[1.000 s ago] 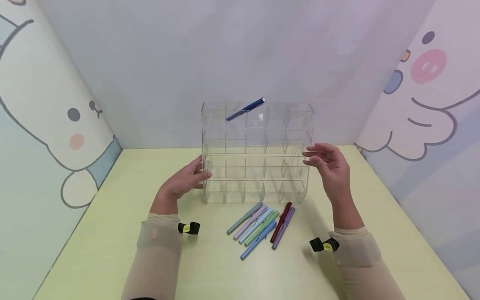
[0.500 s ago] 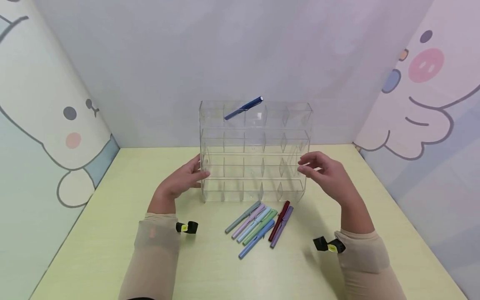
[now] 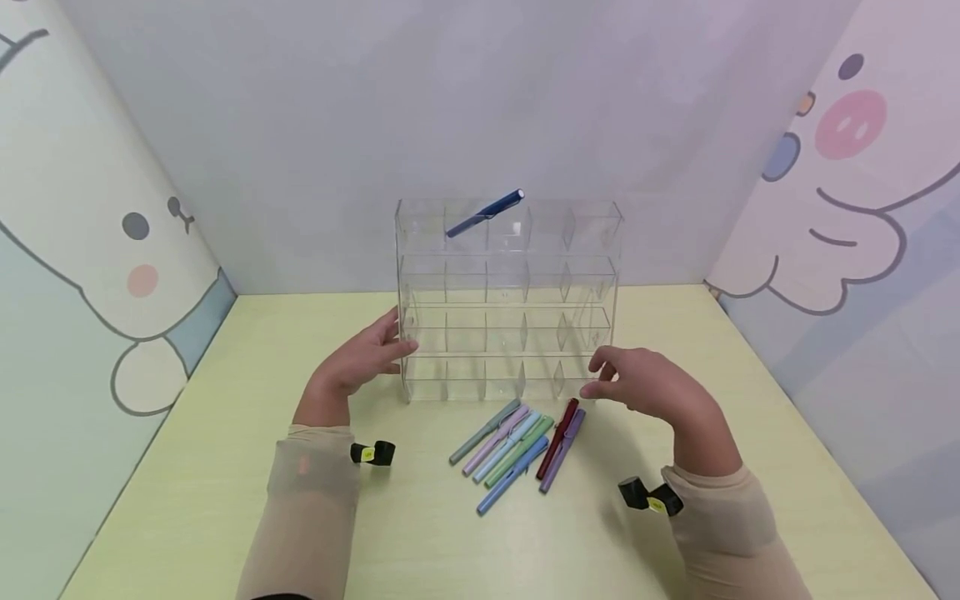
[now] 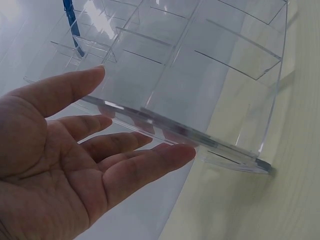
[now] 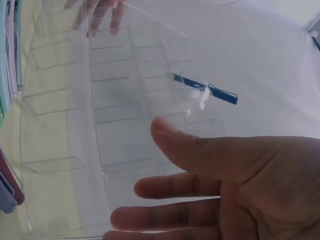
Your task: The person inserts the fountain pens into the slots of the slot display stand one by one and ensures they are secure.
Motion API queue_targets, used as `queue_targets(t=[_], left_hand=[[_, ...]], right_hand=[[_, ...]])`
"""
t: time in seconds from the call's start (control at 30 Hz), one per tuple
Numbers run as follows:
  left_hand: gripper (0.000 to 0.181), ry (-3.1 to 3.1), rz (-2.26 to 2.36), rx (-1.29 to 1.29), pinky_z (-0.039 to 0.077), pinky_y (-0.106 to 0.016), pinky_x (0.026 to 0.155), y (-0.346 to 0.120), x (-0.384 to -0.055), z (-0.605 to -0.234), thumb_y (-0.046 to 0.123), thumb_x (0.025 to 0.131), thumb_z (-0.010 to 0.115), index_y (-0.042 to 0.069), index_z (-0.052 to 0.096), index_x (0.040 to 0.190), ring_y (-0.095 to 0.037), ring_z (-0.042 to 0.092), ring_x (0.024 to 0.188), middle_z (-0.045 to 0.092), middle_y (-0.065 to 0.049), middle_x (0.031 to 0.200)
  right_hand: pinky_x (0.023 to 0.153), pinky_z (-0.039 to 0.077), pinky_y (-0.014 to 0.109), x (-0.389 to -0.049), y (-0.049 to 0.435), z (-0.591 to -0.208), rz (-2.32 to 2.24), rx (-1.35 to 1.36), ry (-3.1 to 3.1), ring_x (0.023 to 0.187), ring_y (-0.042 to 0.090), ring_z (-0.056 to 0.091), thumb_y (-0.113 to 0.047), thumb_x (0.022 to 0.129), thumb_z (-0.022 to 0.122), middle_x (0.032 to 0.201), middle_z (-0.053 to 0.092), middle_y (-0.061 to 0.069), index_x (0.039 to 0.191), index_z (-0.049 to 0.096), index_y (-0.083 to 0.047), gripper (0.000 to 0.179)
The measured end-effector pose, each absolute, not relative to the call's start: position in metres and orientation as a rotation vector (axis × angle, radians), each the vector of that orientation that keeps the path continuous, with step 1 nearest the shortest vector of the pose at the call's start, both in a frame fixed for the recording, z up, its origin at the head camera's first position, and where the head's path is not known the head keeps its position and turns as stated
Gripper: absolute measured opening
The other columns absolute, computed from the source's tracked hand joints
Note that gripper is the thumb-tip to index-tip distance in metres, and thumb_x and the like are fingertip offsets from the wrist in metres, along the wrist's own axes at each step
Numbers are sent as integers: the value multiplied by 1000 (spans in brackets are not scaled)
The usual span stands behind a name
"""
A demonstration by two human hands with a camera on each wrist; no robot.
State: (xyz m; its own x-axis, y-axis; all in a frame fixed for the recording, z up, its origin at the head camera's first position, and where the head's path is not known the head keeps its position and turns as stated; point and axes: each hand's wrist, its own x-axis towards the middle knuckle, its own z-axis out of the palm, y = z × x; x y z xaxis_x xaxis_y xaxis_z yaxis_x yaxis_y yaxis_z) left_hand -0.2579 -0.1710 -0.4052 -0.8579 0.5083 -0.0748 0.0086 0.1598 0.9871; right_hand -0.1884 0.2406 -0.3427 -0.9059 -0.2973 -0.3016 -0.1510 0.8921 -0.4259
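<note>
A clear acrylic rack [image 3: 504, 343] with tiers of compartments stands on the table. My left hand [image 3: 358, 360] is at its left side, fingers extended along the side wall and thumb toward the front; in the left wrist view the hand [image 4: 75, 155] looks loosely spread, and firm contact cannot be told. A dark blue pen [image 3: 486, 214] leans slantwise in the top tier. My right hand [image 3: 648, 385] hovers by the rack's lower right corner with nothing in it, its fingers loosely bent. Just below its fingertips lie a dark red pen [image 3: 557, 439] and a purple pen [image 3: 562, 452].
Left of those two, several capped pens lie slanted side by side: a grey-green pen [image 3: 484, 432], a pink pen [image 3: 495, 442], a light blue pen [image 3: 507, 447], a green pen [image 3: 519, 452] and a blue pen [image 3: 513, 475]. Cartoon-printed walls [image 3: 480, 100] surround the table [image 3: 405, 533].
My right hand has come down from beside the rack's upper right side toward the dark red and purple pens. The left hand stays at the rack's left side. The view shifts slightly.
</note>
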Motion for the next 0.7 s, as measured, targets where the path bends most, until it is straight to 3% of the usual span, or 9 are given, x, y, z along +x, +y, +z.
queue_targets(t=[0.4, 0.53, 0.7], left_hand=[[72, 2102, 1705, 455, 41, -62, 104, -174, -257, -403, 22, 103, 54, 44, 10, 155, -40, 34, 142, 29, -7, 159], [71, 2097, 1704, 472, 41, -62, 104, -174, -258, -406, 21, 103, 53, 44, 10, 155, -41, 34, 142, 29, -8, 159], [71, 2088, 1703, 491, 40, -62, 105, -173, -258, -407, 23, 103, 53, 45, 10, 155, -42, 34, 142, 29, -8, 159]], right_hand=[[54, 48, 32, -195, 219, -371, -433, -305, 2571, 64, 21, 59, -24, 88, 74, 84, 63, 3, 119, 61, -8, 38], [50, 50, 33, -197, 211, -388, -291, -297, 2597, 61, 21, 58, -26, 88, 74, 78, 59, 3, 96, 63, -9, 22], [53, 45, 31, -198, 203, -401, -99, -366, 2665, 62, 19, 53, -28, 86, 76, 73, 57, 1, 78, 60, -11, 24]])
